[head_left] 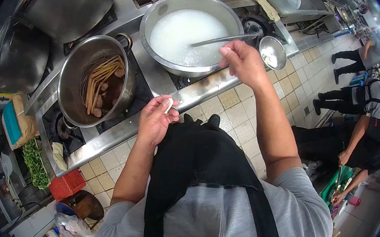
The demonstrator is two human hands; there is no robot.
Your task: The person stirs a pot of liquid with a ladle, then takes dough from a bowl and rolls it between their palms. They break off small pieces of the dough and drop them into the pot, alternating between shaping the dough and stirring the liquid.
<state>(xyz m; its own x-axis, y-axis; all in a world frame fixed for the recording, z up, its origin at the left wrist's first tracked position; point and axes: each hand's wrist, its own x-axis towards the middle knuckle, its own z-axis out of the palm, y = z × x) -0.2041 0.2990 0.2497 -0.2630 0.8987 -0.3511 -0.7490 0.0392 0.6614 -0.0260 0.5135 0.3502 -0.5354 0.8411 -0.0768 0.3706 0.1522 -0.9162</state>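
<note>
A person in a black apron (pixel 209 158) pinches a small white piece (pixel 169 106) between left hand (pixel 156 117) thumb and fingers, beside the stove edge. The right hand (pixel 242 62), fingers bent, is at the near-right rim of a wide metal bowl (pixel 152 15) of cloudy white liquid (pixel 179 28); whether it grips anything is unclear. Left of the bowl, a deep pot (pixel 72 70) contains brown sticks (pixel 103 72). Far right, co-workers (pixel 361 140).
</note>
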